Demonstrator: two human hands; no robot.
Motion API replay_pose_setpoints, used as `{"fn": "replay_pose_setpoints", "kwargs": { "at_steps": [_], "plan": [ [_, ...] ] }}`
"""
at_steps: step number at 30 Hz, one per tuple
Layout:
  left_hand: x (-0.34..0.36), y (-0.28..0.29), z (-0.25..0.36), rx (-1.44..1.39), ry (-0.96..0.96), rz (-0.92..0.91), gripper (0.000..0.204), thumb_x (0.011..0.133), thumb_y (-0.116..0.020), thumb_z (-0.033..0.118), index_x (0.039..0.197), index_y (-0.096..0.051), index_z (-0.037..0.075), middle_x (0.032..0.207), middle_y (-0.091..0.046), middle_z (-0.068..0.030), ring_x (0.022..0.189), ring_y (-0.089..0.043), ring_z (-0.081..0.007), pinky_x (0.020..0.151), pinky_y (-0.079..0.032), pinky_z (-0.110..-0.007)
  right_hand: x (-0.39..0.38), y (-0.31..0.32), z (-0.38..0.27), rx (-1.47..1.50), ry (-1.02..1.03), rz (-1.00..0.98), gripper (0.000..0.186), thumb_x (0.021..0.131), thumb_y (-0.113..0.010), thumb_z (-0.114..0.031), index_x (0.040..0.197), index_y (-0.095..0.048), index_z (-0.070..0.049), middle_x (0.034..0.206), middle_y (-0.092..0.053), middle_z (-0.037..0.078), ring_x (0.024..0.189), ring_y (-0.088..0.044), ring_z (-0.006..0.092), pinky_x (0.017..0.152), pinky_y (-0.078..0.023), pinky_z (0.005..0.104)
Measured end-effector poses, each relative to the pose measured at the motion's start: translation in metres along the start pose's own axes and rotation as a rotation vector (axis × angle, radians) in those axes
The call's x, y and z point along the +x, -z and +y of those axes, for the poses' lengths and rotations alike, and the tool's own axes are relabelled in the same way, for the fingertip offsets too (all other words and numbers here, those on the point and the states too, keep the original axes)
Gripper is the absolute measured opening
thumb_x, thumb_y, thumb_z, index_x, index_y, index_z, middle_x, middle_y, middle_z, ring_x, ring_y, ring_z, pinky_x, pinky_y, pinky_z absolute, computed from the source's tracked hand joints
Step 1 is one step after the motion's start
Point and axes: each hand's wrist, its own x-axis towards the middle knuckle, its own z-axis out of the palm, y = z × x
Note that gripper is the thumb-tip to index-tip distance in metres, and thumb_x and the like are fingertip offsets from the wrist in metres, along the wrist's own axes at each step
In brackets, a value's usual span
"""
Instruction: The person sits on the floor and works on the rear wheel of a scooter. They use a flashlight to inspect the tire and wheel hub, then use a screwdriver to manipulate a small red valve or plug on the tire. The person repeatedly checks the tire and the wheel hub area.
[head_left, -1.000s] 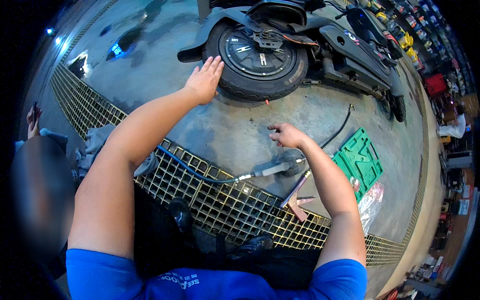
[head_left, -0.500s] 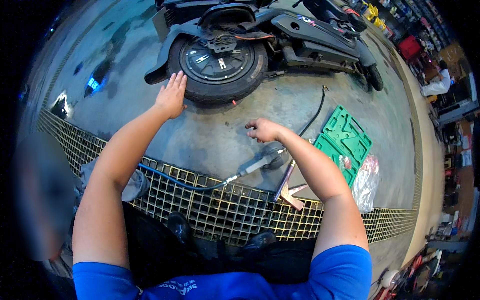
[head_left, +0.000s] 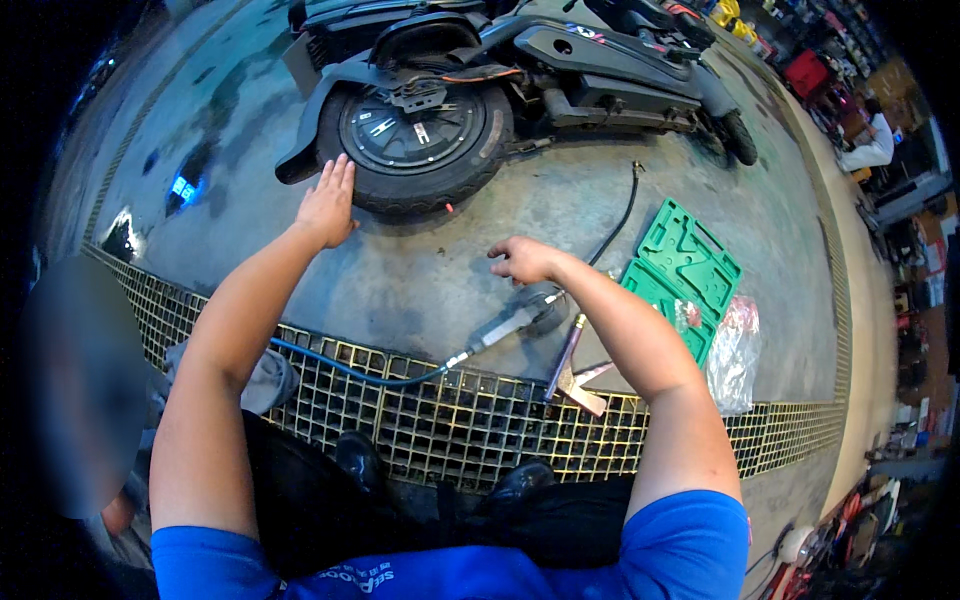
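Observation:
A black electric scooter point(head_left: 610, 80) lies on its side on the grey floor. Its wheel, with a black tire point(head_left: 425, 195) and a dark hub point(head_left: 415, 130), faces up. At the tire's near left edge is my left hand point(head_left: 327, 207), flat with fingers stretched, the fingertips touching or just over the rubber. A small red piece point(head_left: 449, 208) shows on the tire's near side. My right hand point(head_left: 525, 260) hovers over the floor, fingers loosely bent and apart, with nothing visible in it. Just below it lies an air inflator with a round gauge point(head_left: 545, 308) and a blue hose point(head_left: 370, 373).
A green tool case point(head_left: 690, 260) lies unfolded at right, beside a clear plastic bag point(head_left: 735, 370). A black hose point(head_left: 628, 205) and an air gun point(head_left: 572, 375) lie near my right forearm. A metal floor grate point(head_left: 430, 420) runs before my feet. Blurred person at left; another person point(head_left: 870, 140) far right.
The view has shifted slightly, so the scooter and wheel sit a little further left and up. My hands keep nearly the same poses beside the tire and over the floor.

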Motion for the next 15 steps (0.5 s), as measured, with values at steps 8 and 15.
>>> {"fn": "replay_pose_setpoints", "kwargs": {
  "at_steps": [8, 15],
  "plan": [
    [-0.001, -0.003, -0.004, -0.021, 0.002, 0.007, 0.099, 0.078, -0.075, 0.024, 0.15, -0.01, 0.001, 0.158, -0.008, -0.0146, 0.146, -0.013, -0.0315, 0.109, -0.034, -0.05, 0.0, -0.001, 0.001, -0.02, -0.036, -0.053, 0.048, 0.088, -0.063, -0.022, 0.129, -0.053, 0.0, 0.092, -0.068, 0.015, 0.064, -0.063, 0.0185, 0.06, -0.053, 0.0336],
    [-0.002, 0.001, -0.002, 0.005, -0.019, -0.009, 0.1, 0.078, -0.075, 0.029, 0.149, -0.011, 0.0, 0.158, -0.008, -0.0151, 0.146, -0.013, -0.032, 0.11, -0.034, -0.047, 0.003, -0.005, 0.009, -0.004, -0.005, -0.008, 0.047, 0.086, -0.064, -0.024, 0.126, -0.056, 0.0, 0.086, -0.069, 0.017, 0.059, -0.064, 0.0215, 0.058, -0.052, 0.0368]
  ]
}}
